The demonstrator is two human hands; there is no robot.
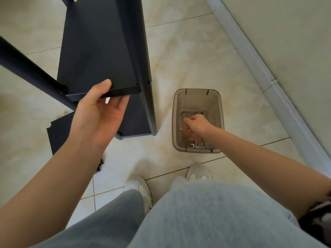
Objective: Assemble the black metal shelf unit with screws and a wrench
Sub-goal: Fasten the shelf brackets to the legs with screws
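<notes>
Head cam, wide-angle, aimed steeply down at floor [188, 59], close.

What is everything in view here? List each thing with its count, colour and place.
shelf unit: one, black, upper left, partly assembled
loose panel: one, black, flat on the floor, lower left
bin: one, translucent grey-brown, on the floor right of the shelf unit
hardware: several small silver and dark pieces, in the bin; exact count unclear
floor: cream tiles, throughout
pipe: one, white, running diagonally at right
shoes: two, white, bottom centre
jeans: light blue, bottom
left hand: grips a shelf's front edge, thumb on top
right hand: reaches into the bin; blurred, grip unclear
</notes>
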